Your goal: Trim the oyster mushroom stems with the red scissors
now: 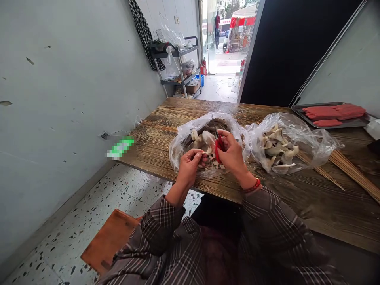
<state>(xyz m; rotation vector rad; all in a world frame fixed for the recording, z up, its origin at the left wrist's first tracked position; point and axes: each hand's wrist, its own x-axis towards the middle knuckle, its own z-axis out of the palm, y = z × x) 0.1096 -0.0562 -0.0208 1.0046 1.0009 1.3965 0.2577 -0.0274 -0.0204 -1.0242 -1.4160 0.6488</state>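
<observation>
Left hand (190, 164): thumb and forefinger pinched together at the near side of the left bag, on what seems to be the stem end of a pale oyster mushroom (209, 138), the contact being small and partly hidden. Right hand (230, 153): fingers curled around the red handles of a pair of scissors (219, 153), blades pointing up and away; red bead bracelet (253, 186) at the wrist. Left clear plastic bag (175, 148): open beneath both hands, containing grey-brown oyster mushrooms and small pale scraps (218, 165). Right clear plastic bag (319, 148): just beside it, holding further mushrooms (279, 146). Bamboo skewers (353, 174): loose bundle, right of the bags. Dark tray (297, 112): far right, bearing reddish-pink slabs (335, 112). Wooden table (151, 138): supporting all the above.
</observation>
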